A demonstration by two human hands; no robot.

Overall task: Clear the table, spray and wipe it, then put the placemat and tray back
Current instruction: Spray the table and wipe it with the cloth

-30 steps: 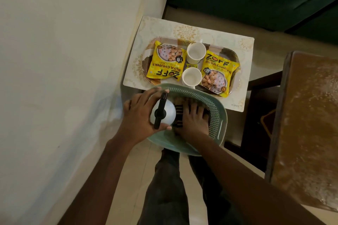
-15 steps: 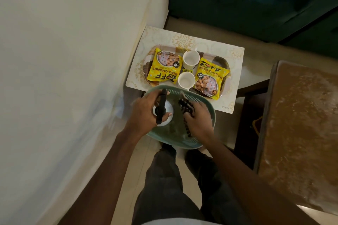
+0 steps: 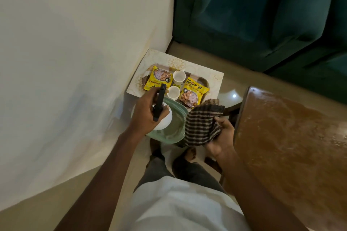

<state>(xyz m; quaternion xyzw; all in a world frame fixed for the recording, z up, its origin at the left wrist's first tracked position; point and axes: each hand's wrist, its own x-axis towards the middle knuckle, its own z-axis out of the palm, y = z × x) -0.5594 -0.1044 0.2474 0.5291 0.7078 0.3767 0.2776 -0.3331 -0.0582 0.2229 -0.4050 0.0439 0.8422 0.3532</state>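
My left hand [image 3: 145, 113] grips a white spray bottle [image 3: 163, 120] with a black trigger head, held above the green basket [image 3: 178, 127]. A brown striped cloth [image 3: 202, 124] hangs from my right hand [image 3: 222, 137], just right of the basket. Beyond them lies a pale patterned placemat [image 3: 212, 77]. On it sits a brown tray [image 3: 203, 81] carrying two yellow snack packets [image 3: 193, 92] and two white cups [image 3: 178, 77].
A white wall runs along the left. A brown wooden table [image 3: 291, 137] fills the right side. Green sofas [image 3: 253, 15] stand at the back. My feet [image 3: 187, 154] and legs are below the basket on the beige floor.
Both hands have lifted out of the basket. The left brought up the spray bottle, the right pulled out the striped cloth and moved right. The view rose and pulled back.
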